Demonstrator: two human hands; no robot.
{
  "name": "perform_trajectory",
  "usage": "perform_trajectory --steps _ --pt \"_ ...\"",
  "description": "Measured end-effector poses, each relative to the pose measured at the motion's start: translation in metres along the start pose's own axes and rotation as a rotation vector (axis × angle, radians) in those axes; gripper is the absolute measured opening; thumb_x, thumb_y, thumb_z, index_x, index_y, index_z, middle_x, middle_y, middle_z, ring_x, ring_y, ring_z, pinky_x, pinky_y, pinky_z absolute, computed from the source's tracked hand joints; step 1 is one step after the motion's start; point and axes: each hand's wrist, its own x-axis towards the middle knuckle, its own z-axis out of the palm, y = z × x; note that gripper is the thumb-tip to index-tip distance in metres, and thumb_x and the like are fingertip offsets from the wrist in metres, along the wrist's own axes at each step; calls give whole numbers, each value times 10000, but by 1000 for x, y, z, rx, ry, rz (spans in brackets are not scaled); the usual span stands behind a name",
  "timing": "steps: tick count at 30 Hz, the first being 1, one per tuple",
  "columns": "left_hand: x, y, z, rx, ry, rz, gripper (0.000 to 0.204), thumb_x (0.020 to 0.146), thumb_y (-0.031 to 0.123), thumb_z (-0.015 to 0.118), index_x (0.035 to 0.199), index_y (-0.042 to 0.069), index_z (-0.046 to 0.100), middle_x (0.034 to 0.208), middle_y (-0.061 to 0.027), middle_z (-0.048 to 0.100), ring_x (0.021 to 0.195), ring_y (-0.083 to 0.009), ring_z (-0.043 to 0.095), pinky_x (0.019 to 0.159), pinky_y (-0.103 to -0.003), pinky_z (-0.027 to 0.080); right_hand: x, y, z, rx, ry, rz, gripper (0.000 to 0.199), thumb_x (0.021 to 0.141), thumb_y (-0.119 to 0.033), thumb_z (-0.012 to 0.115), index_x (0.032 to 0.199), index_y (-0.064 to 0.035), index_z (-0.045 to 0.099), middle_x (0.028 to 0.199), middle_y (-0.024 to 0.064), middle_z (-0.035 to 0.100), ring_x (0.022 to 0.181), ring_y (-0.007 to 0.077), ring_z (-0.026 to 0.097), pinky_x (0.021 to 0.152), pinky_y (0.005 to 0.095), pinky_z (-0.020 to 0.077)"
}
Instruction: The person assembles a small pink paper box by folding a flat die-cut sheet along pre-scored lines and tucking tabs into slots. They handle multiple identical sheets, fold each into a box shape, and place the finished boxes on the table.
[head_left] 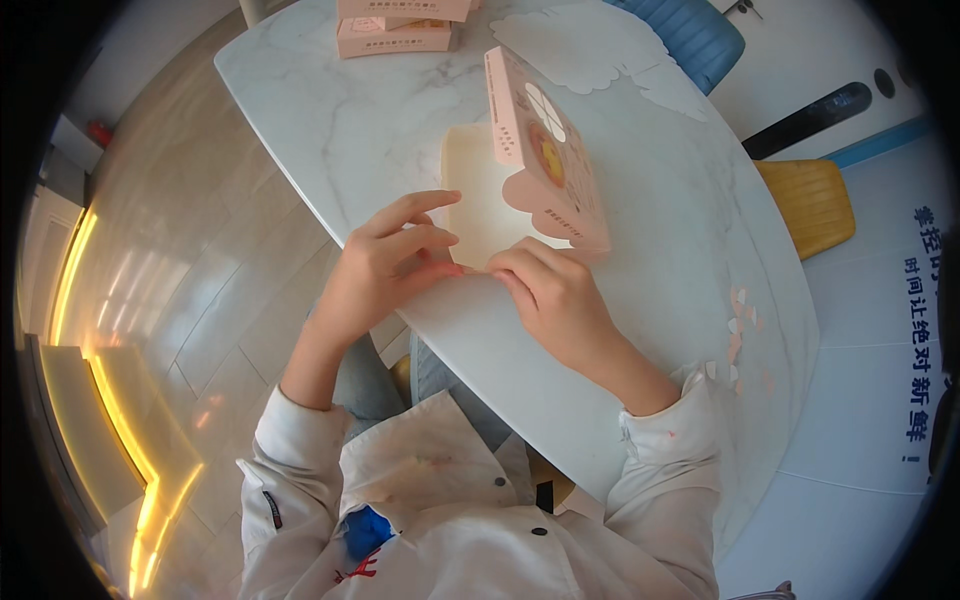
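Note:
A pink cardboard box (545, 165) stands on the table before me, its printed lid tilted up to the right and its pale inside showing. My left hand (395, 245) is at the box's near left corner, thumb and fingers bent round the edge there. At the middle of the near edge, my right hand (545, 290) pinches the cardboard between thumb and curled fingers. The strip of near wall between the two hands shows only as a thin pink line. Parts of the near wall are hidden behind my fingers.
The white marble-patterned table (680, 220) has a curved edge. Several pink boxes (395, 38) are stacked at its far end, near flat white cloud-shaped sheets (575, 45). Small pink scraps (738, 340) lie at right. Blue (690, 35) and yellow chairs (810, 205) stand beyond.

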Motion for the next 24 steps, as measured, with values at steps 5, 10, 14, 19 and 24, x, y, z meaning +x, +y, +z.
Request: perform_trajectory --steps 5,10,14,19,24 --pt "13 -11 -12 -203 -219 -121 209 702 -28 799 771 -16 602 863 -88 652 737 -182 619 629 -269 512 2 -1 -3 14 20 29 79 860 20 632 894 -10 567 766 116 591 681 320 614 592 386 485" --pt "22 -5 -15 -146 -332 -130 205 701 -22 802 763 -18 607 788 -63 617 695 -156 599 589 -257 485 5 -4 -9 30 -10 37 80 859 21 634 886 -8 565 779 115 594 679 315 611 596 383 484" --pt "24 7 -15 -215 -265 -311 161 718 -22 790 779 -11 641 797 -37 615 684 -137 571 565 -252 456 7 -4 -13 79 -23 44 73 861 19 632 886 -8 569 785 107 591 695 306 615 608 373 488" --pt "13 6 -12 -118 -260 -148 131 731 -18 778 818 0 681 887 -31 618 692 -129 565 582 -264 457 7 -6 -14 101 -23 95 83 860 18 631 924 -16 590 838 93 593 724 293 626 620 376 498" --pt "-4 18 -1 44 -226 -137 142 757 12 767 885 15 705 992 -51 616 728 -145 567 619 -267 468 3 1 -8 -84 -81 62 99 856 31 630 946 -9 645 890 78 618 738 224 641 641 333 507"
